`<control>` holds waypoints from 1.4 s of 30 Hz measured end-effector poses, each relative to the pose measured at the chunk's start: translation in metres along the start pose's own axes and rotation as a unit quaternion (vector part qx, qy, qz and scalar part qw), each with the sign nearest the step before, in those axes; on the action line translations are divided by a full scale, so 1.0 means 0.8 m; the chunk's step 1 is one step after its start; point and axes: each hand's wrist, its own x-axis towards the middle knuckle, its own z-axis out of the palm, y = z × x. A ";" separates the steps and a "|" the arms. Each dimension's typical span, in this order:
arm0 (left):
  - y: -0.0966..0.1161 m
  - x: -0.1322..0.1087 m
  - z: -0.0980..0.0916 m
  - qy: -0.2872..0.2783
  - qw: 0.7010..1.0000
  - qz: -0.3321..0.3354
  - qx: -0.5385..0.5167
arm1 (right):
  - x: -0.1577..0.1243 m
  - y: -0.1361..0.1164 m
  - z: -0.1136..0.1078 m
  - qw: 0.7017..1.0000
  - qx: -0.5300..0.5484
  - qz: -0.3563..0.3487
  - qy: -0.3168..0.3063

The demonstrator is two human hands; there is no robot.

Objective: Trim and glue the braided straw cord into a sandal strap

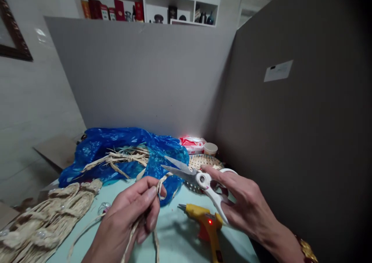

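Between the thumb and fingers of my left hand [132, 208] is a pale raffia strand [161, 183], bent into a small loop at its top, with tails hanging below the hand. My right hand [244, 201] grips white-handled scissors [202, 180] by the handles. Their blades are parted and point left, just above and beside the looped end of the strand. Below the scissors, a yellow glue gun [205, 218] with a lit red light lies on the table.
A blue plastic bag [116, 139] holding loose raffia [128, 158] lies at the back. Braided raffia pieces with pearl beads [58, 216] lie at left. A woven basket [200, 161], a white cup [210, 149] and a red-white packet [192, 143] stand behind the scissors. Grey panels [145, 77] enclose the table [171, 239].
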 end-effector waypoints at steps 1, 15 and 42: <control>0.002 0.000 0.000 0.007 1.000 0.006 -0.004 | -0.001 0.002 0.001 1.000 -0.018 -0.022 0.006; 0.004 -0.004 0.004 0.049 0.997 0.053 -0.007 | 0.003 0.005 0.004 0.979 -0.136 -0.142 0.043; -0.010 -0.003 0.007 0.062 0.993 0.042 0.096 | 0.001 -0.012 0.012 0.965 -0.205 -0.159 0.032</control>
